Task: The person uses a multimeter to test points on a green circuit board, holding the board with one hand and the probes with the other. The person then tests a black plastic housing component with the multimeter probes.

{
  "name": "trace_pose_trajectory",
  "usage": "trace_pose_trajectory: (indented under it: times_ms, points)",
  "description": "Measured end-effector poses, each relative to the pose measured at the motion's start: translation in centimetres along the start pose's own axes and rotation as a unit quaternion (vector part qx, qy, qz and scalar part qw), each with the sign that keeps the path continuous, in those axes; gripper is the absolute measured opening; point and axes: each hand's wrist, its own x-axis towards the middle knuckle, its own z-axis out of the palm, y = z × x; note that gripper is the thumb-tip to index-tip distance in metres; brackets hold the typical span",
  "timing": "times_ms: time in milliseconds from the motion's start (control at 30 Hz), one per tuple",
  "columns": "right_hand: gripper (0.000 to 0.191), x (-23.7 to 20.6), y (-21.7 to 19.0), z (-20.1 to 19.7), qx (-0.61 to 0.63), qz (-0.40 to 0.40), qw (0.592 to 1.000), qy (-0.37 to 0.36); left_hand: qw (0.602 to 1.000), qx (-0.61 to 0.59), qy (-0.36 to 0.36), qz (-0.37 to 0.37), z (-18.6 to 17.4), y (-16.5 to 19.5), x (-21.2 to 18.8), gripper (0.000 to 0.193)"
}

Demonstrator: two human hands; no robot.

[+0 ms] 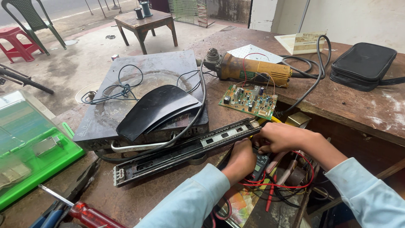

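Scuffed brown wood fills most of my view: a worn workbench [346, 101] with pale paint smears, set in a space that opens onto a concrete yard. Out there I see a small wooden table [145, 23], a green plastic chair [31, 17] and a red stool [17, 42].

Low in the middle, my left hand [239, 160] is curled around a small dark multimeter [258, 165], fingers closed over its upper part so only the lower body and display show. My right hand [280, 137] lies just above it, fingers bent down onto the meter's top edge; whether they pinch anything I cannot tell. Red and black test leads [291, 183] loop out below the meter over an open drawer cluttered with bits.

Just beside my hands, a long metal drawer slide [185, 150] lies slantwise across the bench, its near end touching my knuckles. Behind it sits a flat black induction cooktop [139, 88] with a curved black panel [156, 107] and a coiled cable [122, 86] on top. A green circuit board [249, 101] rests between the cooktop and a yellow angle grinder [253, 69]. Farther right lies a black zip pouch [363, 63]. At the left edge is a green plastic case [29, 147], with a red-handled screwdriver [86, 213] near it.
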Motion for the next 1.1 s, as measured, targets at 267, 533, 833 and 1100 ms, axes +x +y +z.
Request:
trace_pose_trajectory:
  times_ms: [267,533,833,1100]
  points:
    - [0.027,0.1,0.3,0.0,-0.029,0.042,0.998,-0.031,1.000,-0.004,0.000,-0.027,0.2,0.2,0.2,0.031]
    - [0.037,-0.2,0.4,0.5,-0.013,-0.069,0.997,0.040,0.999,-0.025,-0.005,-0.026,-0.1,0.2,0.0,0.032]
    - [0.037,-0.1,0.6,0.3,0.028,-0.124,0.991,0.041,0.999,-0.004,-0.012,-0.030,0.8,-0.3,0.3,0.034]
    - [0.047,-0.1,2.1,0.1,0.084,-0.008,0.996,-0.003,0.989,0.129,-0.026,0.071,0.2,-0.2,-0.6,0.049]
